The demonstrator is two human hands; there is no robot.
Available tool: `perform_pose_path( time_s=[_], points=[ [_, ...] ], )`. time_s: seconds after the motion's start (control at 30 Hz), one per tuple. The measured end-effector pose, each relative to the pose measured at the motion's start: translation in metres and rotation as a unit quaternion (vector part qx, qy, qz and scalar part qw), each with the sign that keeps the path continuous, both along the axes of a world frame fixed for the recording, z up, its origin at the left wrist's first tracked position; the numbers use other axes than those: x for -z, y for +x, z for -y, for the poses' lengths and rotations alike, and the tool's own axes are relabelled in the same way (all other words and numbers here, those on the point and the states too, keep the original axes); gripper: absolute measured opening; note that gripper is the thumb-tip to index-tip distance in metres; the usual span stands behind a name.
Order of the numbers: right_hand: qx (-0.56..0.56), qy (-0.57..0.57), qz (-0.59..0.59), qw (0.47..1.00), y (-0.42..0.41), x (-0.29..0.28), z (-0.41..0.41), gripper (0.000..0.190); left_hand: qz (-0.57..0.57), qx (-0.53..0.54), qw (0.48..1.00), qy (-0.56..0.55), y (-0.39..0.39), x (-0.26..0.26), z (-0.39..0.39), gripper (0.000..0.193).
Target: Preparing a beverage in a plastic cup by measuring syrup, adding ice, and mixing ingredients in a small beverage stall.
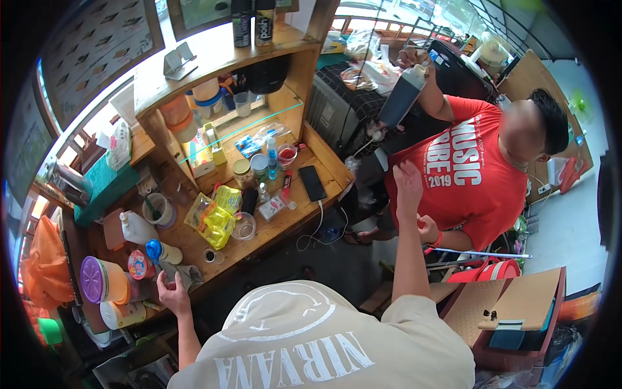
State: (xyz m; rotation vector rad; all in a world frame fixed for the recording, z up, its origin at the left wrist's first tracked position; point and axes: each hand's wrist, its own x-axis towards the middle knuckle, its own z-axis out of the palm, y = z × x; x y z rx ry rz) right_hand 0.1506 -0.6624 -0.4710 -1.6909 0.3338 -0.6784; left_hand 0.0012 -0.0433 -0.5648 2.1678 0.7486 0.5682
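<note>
My left hand (175,293) is raised at the near edge of the wooden counter, fingers apart and holding nothing, close to a grey cloth (187,275) and a bottle with a blue cap (167,253). Stretched out to the right, my right hand (407,187) is empty, its fingers extended, in front of the red shirt of another person (466,160). That person holds up a bottle of dark liquid (401,97). On the counter lie a yellow plastic packet (216,216), a smartphone (312,184) on a white cable and a clear plastic cup (243,226).
A wooden shelf unit (228,61) with spray cans (265,24) on top stands at the back of the counter. Tubs, including a purple-lidded container (99,279), crowd the left. The other person stands close on the right. An open wooden cabinet (515,316) is at lower right.
</note>
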Motion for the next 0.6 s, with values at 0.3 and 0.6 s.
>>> perform_pose_path(
  time_s=[0.3, 0.6],
  points=[
    [-0.272, 0.674, 0.098, 0.680, 0.092, -0.021, 0.003, 0.085, 0.151, 0.324, 0.932, -0.058, 0.081, -0.074, 0.186, 0.033],
    [-0.370, 0.705, 0.075, 0.600, 0.094, -0.039, 0.016, 0.072, 0.182, 0.512, 0.826, -0.151, 0.220, -0.157, 0.350, 0.036]
  ],
)
